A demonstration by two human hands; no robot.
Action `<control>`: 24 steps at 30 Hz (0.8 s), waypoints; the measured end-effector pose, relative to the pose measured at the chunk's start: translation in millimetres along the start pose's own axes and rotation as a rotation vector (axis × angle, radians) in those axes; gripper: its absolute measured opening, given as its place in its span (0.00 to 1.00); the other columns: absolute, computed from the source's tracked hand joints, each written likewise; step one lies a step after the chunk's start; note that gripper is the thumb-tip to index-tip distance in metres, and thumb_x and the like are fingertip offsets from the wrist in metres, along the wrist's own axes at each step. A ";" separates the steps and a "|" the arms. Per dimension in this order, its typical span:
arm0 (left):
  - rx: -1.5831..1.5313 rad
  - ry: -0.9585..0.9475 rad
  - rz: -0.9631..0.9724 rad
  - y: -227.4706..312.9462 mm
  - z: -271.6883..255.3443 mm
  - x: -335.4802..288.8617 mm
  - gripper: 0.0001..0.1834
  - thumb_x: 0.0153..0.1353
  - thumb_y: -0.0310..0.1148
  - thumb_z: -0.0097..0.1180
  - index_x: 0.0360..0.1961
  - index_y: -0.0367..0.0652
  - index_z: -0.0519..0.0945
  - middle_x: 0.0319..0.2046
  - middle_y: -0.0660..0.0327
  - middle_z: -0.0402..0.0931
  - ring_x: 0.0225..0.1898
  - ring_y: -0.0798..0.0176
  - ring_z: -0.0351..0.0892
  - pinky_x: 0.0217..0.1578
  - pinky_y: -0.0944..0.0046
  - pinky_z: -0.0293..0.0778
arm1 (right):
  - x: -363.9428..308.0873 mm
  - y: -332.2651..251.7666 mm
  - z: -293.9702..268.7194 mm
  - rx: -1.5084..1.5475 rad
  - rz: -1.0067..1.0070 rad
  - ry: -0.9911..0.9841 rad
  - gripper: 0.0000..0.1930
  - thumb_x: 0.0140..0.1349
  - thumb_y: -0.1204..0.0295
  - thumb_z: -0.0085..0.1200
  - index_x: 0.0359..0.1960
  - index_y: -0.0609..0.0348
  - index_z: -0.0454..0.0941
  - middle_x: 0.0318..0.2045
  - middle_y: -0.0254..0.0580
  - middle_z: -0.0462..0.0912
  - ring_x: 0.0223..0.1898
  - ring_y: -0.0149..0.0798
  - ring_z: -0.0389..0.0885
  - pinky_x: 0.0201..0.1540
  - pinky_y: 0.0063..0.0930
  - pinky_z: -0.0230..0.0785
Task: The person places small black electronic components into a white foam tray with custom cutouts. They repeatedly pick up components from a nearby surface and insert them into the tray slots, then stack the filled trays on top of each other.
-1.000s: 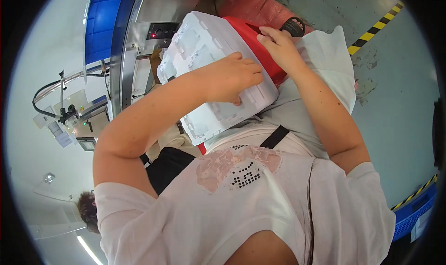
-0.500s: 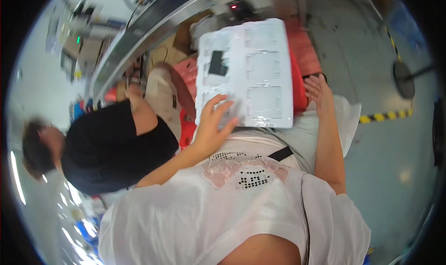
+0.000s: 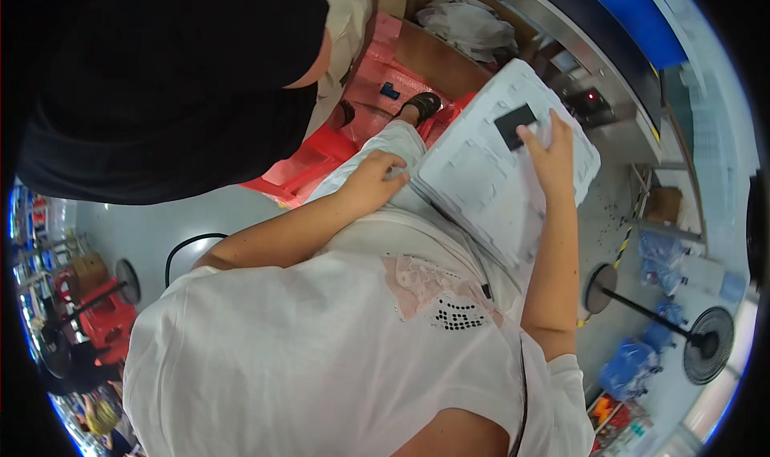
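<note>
1. Head view: find the white tray (image 3: 469,156) at 2 o'clock, slanting over the light trousers (image 3: 395,140), with a dark square (image 3: 507,126) on the upper face
2. Note the right hand (image 3: 552,156) between 2 and 3 o'clock: thumb and forefinger apart, thumb tip at the square's 4 o'clock corner; touch or mere overlap, cannot tell
3. Note the left hand (image 3: 373,184) just off centre toward 12 o'clock: fingers loosely curved, no object visible within, just beside the tray's 9 o'clock corner; contact there, cannot tell
4. To handle the square well, favour opposite edges over the flat face, likely prone to smudging
5. Better brace the tray with the left palm, given so unsteady-looking a base
6. Move lightly past the moulded ridges, so as not to snag
7. Keep elbows in, mindful of the black-clad co-worker (image 3: 176,96) at 10 o'clock
</note>
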State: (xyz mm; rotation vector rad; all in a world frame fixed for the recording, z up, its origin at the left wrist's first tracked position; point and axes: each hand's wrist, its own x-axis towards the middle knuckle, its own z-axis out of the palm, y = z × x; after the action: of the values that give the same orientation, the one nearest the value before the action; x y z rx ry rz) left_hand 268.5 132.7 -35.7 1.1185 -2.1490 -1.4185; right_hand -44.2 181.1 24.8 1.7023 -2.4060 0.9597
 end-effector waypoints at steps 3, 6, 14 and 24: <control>0.086 -0.122 -0.048 -17.0 -4.4 3.3 0.16 0.57 0.36 0.59 0.42 0.38 0.77 0.40 0.53 0.73 0.43 0.56 0.74 0.44 0.61 0.70 | 22.1 -26.6 8.8 -0.316 0.107 -0.388 0.35 0.44 0.56 0.67 0.51 0.67 0.72 0.48 0.53 0.74 0.55 0.49 0.69 0.55 0.40 0.63; 0.056 -0.102 -0.025 -31.0 -6.2 10.5 0.16 0.56 0.35 0.58 0.42 0.37 0.77 0.40 0.51 0.73 0.40 0.54 0.74 0.43 0.60 0.71 | 26.0 -30.7 8.7 -0.221 0.119 -0.324 0.31 0.43 0.63 0.68 0.48 0.66 0.74 0.45 0.50 0.76 0.50 0.47 0.73 0.50 0.37 0.66; -0.092 -0.134 -0.114 -57.5 -17.2 41.2 0.15 0.57 0.34 0.56 0.42 0.35 0.77 0.40 0.49 0.74 0.34 0.53 0.77 0.38 0.60 0.73 | 42.5 -2.6 -28.2 0.703 0.526 -0.083 0.11 0.55 0.77 0.59 0.39 0.67 0.79 0.32 0.37 0.82 0.30 0.28 0.77 0.35 0.21 0.71; -0.158 -0.065 -0.038 -50.9 -7.7 74.7 0.13 0.61 0.33 0.54 0.44 0.37 0.78 0.39 0.56 0.75 0.38 0.61 0.75 0.36 0.66 0.70 | 82.7 40.3 6.0 0.718 0.492 0.047 0.10 0.58 0.75 0.57 0.40 0.65 0.81 0.31 0.36 0.82 0.28 0.26 0.76 0.32 0.20 0.69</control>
State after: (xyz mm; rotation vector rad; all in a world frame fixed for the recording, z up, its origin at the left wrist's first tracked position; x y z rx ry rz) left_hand 247.7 61.2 -87.7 1.0735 -2.0275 -1.6304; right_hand -109.9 116.9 32.3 1.1585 -2.6867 2.1007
